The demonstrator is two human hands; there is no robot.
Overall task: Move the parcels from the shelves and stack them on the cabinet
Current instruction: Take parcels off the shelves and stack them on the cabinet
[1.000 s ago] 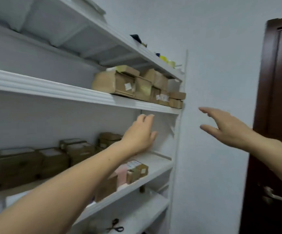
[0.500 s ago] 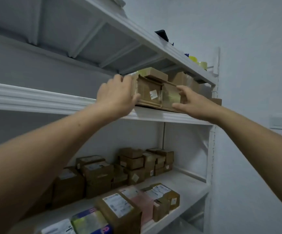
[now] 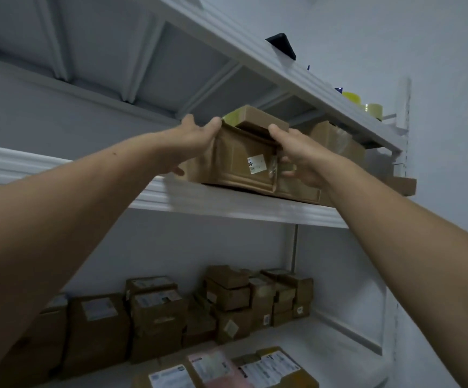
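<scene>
Head camera showed our left hand (image 3: 196,138) and right hand (image 3: 297,155) curled round both ends of the wide brown cardboard parcel (image 3: 238,163) on the high white shelf (image 3: 227,203), so we thought sliding it out flat would stop the small brown box (image 3: 258,121) on top from falling.

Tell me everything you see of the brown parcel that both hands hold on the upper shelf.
The brown parcel is a low, wide cardboard box with creased edges and a small white label on its front. It rests at the front edge of the white shelf. The left hand grips its left end, the right hand its right side. A smaller brown box lies on top.
</scene>
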